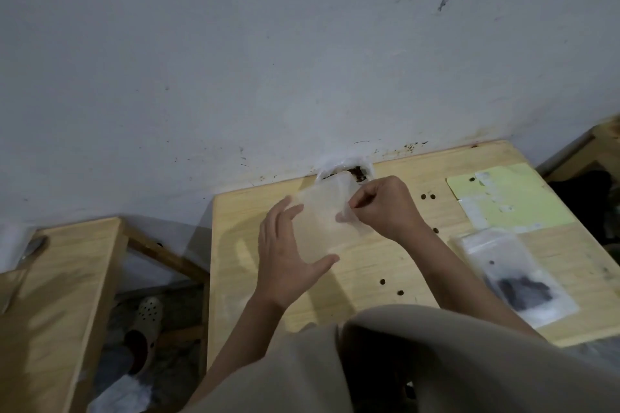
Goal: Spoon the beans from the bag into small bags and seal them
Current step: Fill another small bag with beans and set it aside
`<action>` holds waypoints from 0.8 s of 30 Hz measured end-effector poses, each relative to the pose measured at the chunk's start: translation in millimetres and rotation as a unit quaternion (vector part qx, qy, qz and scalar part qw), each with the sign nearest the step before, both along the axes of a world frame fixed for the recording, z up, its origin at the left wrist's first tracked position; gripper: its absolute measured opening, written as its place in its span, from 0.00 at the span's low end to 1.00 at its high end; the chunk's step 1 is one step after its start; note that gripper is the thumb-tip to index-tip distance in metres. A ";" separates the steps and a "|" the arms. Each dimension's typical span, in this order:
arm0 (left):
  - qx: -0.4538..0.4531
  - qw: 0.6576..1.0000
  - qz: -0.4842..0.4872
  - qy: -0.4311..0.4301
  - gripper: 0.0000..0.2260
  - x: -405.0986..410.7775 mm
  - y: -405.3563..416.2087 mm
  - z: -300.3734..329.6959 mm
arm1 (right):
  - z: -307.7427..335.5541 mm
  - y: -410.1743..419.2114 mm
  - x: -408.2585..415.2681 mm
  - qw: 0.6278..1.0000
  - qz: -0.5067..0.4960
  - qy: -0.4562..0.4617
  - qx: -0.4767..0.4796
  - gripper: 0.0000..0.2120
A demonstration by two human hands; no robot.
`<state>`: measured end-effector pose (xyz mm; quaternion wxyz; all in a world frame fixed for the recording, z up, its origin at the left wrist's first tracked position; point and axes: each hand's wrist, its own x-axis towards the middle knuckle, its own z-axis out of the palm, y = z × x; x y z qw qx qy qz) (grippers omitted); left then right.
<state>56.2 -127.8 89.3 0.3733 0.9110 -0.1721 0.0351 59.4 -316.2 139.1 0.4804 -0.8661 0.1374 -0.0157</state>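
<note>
From the head camera, looking down over the person's chest, both bare hands are up over a pale wooden counter [375, 265] that stands against a scuffed white wall [268, 60]. Between them is an empty small clear bag [322, 221], held just above the wood. The left hand [288, 255] lies along its left side with fingers straight and thumb spread under the bottom edge, cradling rather than clutching it. The right hand [385, 204] has its fingers curled in, pinching the bag's right edge near the top.

Behind the hands, right against the wall, sits the big bag of beans [352, 173], its mouth open and dark beans showing inside. A few loose beans [391, 287] lie scattered on the counter. Near the right edge lies a filled small bag [513, 275] with a dark heap of beans in it, and beyond that a yellow-green sheet [523, 208] with more flat clear bags on it.

To the left, on a separate wooden counter [57, 295], rests a metal spoon [32, 250]. A beige clog [144, 322] shows on the floor between the two.
</note>
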 end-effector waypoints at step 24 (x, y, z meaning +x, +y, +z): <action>0.094 0.993 0.059 -0.035 0.46 19.0 27.8 -53.6 | 4.4 -6.6 5.2 0.983 0.130 0.099 0.087 0.11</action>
